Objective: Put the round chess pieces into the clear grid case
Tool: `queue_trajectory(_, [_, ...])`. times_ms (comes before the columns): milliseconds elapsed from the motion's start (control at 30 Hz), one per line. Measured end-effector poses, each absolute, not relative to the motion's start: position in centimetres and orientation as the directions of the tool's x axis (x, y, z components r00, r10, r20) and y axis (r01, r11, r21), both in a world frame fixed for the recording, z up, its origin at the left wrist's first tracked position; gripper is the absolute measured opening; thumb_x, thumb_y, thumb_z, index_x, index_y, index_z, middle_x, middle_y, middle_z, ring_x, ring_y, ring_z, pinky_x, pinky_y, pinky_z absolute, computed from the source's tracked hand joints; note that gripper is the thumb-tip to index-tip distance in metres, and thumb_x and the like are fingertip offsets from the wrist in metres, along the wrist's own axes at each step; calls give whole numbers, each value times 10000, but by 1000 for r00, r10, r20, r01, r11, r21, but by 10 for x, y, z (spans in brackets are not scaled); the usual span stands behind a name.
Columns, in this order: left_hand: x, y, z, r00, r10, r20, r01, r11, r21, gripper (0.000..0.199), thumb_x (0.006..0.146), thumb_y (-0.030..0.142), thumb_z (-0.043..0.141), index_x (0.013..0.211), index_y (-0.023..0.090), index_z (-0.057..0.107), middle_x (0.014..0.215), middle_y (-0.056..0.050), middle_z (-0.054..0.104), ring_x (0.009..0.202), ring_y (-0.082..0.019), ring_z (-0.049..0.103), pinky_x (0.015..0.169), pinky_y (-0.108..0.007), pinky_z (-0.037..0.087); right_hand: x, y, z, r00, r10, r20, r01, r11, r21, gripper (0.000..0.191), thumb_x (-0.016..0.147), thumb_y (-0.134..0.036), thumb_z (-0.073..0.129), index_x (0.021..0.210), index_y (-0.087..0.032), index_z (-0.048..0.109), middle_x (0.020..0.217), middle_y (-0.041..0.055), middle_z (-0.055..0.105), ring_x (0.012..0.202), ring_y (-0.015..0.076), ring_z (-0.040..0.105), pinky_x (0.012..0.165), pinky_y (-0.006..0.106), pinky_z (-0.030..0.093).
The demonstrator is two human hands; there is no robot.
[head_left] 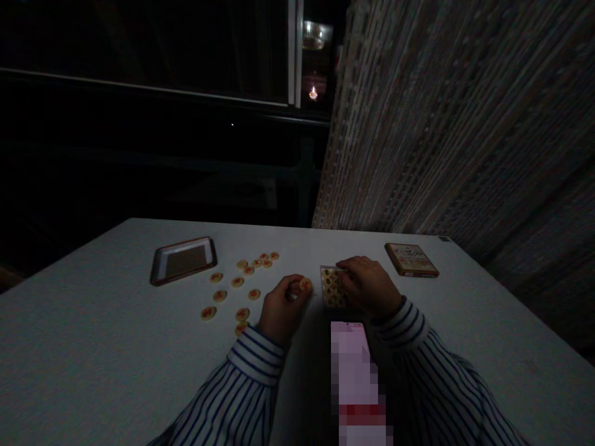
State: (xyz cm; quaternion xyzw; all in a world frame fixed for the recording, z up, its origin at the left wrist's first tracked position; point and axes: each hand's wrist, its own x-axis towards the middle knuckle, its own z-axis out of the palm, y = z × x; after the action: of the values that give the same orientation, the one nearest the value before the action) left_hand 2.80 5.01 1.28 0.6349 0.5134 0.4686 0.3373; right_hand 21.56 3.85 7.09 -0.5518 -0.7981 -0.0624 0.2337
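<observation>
Head view: I have the left hand [281,310] angled inward, fingers curled, pinching a red-marked disc [305,284] just left of the filled tray [322,291]. Right hand [372,286] arches over the tray's right side, fingers bent; grip: cannot tell. Loose discs [220,296] lie leftward.

I'm in a dim indoor room, a home or a café, I can't tell which: a string curtain [404,118] hangs beyond my white table [125,365], beside a pale window frame [292,56] and glowing lamp [313,35]; xiangqi pieces [220,296] lie before me.
</observation>
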Motion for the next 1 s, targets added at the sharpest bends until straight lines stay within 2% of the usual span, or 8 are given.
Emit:
queue_trajectory(267, [37, 45, 18, 15, 987, 160, 81, -161, 984, 337, 579, 275, 658, 879, 150, 568, 675, 2, 598, 582, -102, 536, 557, -222, 436, 229, 30, 42, -207, 780, 590, 889, 402, -219, 173, 795, -228, 462, 882, -169, 599, 838, 60, 643, 794, 172, 552, 709, 305, 396])
queue_trajectory(367, [38, 42, 22, 21, 992, 128, 41, -129, 991, 364, 574, 257, 656, 913, 151, 575, 666, 6, 597, 584, -103, 540, 566, -226, 442, 231, 27, 35, -164, 735, 658, 888, 400, -226, 162, 801, -222, 456, 848, -162, 599, 813, 58, 643, 774, 166, 551, 695, 299, 392])
queue_trajectory(500, [42, 39, 25, 32, 993, 115, 36, -116, 993, 292, 573, 236, 649, 850, 159, 601, 684, 1, 617, 629, -118, 563, 620, -249, 461, 234, 25, 27, -164, 689, 706, 888, 414, -198, 172, 806, -234, 447, 834, -163, 601, 793, 54, 642, 752, 162, 544, 675, 294, 381])
queue_trajectory(800, [47, 36, 23, 66, 995, 81, 2, -81, 997, 253, 553, 213, 672, 791, 157, 610, 754, -21, 651, 704, -142, 596, 674, -254, 477, 235, 21, 23, -183, 718, 672, 890, 411, -196, 225, 826, -269, 410, 877, -161, 600, 770, 54, 631, 729, 160, 527, 652, 295, 352])
queue_trajectory(1000, [48, 36, 18, 101, 995, -15, -119, 27, 993, 311, 542, 236, 688, 827, 148, 600, 776, -41, 663, 740, -162, 611, 700, -278, 481, 233, 19, 25, -189, 730, 657, 900, 396, -180, 242, 836, -280, 391, 848, -173, 608, 741, 50, 632, 685, 161, 514, 633, 292, 337])
